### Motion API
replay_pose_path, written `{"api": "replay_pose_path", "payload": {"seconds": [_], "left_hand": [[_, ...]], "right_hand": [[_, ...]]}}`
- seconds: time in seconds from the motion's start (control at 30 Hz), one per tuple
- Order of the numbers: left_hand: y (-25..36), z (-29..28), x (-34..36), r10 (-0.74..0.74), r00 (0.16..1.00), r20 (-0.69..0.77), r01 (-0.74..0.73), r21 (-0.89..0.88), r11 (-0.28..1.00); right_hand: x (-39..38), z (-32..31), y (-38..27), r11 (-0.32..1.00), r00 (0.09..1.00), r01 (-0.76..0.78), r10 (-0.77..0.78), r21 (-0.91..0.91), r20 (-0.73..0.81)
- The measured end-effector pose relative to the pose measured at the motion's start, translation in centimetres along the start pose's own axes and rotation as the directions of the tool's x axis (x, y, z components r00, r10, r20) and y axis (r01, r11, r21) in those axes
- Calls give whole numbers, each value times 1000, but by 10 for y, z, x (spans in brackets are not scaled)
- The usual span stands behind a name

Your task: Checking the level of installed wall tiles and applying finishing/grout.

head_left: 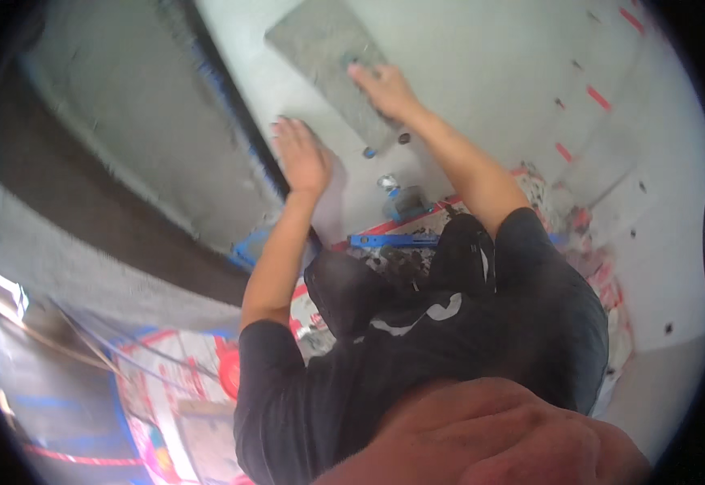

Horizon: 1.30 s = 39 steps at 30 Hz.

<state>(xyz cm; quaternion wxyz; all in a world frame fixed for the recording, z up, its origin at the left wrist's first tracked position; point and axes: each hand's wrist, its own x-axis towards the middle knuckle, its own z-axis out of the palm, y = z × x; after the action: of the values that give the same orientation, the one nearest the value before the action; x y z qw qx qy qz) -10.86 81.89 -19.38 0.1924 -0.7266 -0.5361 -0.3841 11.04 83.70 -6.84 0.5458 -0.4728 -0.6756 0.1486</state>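
Observation:
My left hand (298, 158) lies flat on the pale wall panel (482, 48), fingers stretched, close to a dark edge strip (235, 101). Up and to the right, my right hand (386, 90) is closed at a long grey rectangular board (320, 48), shaped like a plastering float. Its thumb is at a small dark part, perhaps a handle; the grip itself is partly hidden. The board is tilted, lying against or very near the panel. Two small round holes (404, 138) are just below its lower end.
A blue spirit level (393, 240) lies by my knees, near a dark bluish container (409, 204). Red-and-white floor covering (166, 364) with debris spreads below. Grey coated surface (126, 105) curves along the left. Red tape marks (598, 98) dot the panel at right.

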Motion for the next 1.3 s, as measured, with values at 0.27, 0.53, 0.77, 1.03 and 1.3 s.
{"api": "replay_pose_path", "payload": {"seconds": [0.27,0.53,0.77,1.03,1.3], "left_hand": [[121,-31,238,682,726,-93,-634,293,715],[352,4,351,699,484,527,-873,341,348],[352,51,381,923,334,193,-913,308,266],[206,-75,372,519,762,-388,-324,466,823],[103,-95,307,429,802,-416,-228,451,863]], "right_hand": [[-189,-83,188,975,913,-140,196,175,-358],[-328,-72,318,644,570,-419,735,640,-367],[-316,-90,320,684,563,-488,721,543,-403],[-231,-145,300,894,908,-253,352,370,-229],[-13,-222,141,789,926,366,-254,493,-281]]}}
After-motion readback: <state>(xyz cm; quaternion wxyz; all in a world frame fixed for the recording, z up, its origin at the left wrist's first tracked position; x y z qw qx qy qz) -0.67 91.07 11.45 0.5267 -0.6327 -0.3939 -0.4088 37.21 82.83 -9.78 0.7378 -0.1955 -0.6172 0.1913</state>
